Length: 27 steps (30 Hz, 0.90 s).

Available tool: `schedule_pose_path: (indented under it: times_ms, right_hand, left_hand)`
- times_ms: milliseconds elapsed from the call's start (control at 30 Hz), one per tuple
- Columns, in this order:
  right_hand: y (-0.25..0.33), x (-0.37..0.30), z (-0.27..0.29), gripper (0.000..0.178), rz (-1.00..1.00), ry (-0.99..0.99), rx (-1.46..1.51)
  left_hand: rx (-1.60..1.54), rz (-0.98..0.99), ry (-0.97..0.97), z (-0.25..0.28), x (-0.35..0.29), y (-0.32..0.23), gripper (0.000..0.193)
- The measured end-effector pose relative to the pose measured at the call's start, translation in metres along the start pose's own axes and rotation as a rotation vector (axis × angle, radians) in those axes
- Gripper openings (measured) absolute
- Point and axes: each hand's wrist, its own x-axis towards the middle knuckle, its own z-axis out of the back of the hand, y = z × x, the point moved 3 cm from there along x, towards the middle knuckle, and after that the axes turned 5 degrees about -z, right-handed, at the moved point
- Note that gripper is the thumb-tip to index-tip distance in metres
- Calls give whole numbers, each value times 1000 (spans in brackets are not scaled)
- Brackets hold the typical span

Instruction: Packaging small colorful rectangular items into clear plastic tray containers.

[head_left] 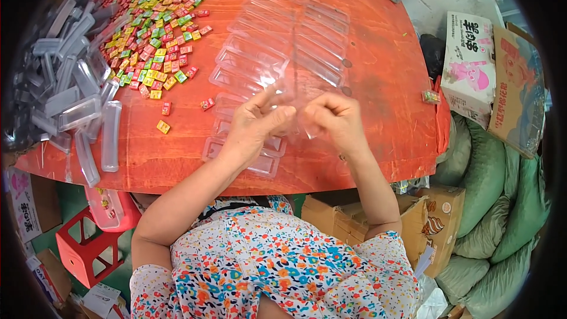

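My left hand (258, 119) is over the middle of the red table, its thumb and fingers closed on a thin clear plastic piece (289, 91). Glare and see-through plastic blur the piece's outline. Beside it, my right hand (335, 119) is curled, fingertips pinched at the right side of the same plastic. Beyond and under my hands, long clear plastic trays (251, 44) lie in an overlapping column. A second column of clear trays (322, 41) runs to its right. More clear trays (260, 162) lie below my left wrist, near the table edge.
Small red, yellow and green packets (159, 47) are heaped at the far left. Clear plastic boxes (82, 106) pile up along the left edge. A red stool (88, 254) stands at lower left. Cartons (469, 71) and green sacks (490, 195) line the right.
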Motion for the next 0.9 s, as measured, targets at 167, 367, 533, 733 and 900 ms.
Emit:
schedule_pose_path:
  times_ms: [167,367,533,733,900]
  right_hand:
    - [2,9,31,14,665,-479,-1273]
    - [4,6,21,16,646,-406,-1227]
    - [-10,-9,-15,15,23,59,-208]
    - [-11,-10,-9,17,-35,129,-17]
    - [-7,-15,-12,12,-75,116,-46]
  left_hand:
    - [18,15,-136,3,-7,-14,64]
    - [13,38,-82,1,-10,-4,71]
    - [-37,56,5,-9,-13,-1,72]
    - [-43,46,66,-10,-13,2,65]
    - [-45,65,49,-11,-14,4,65]
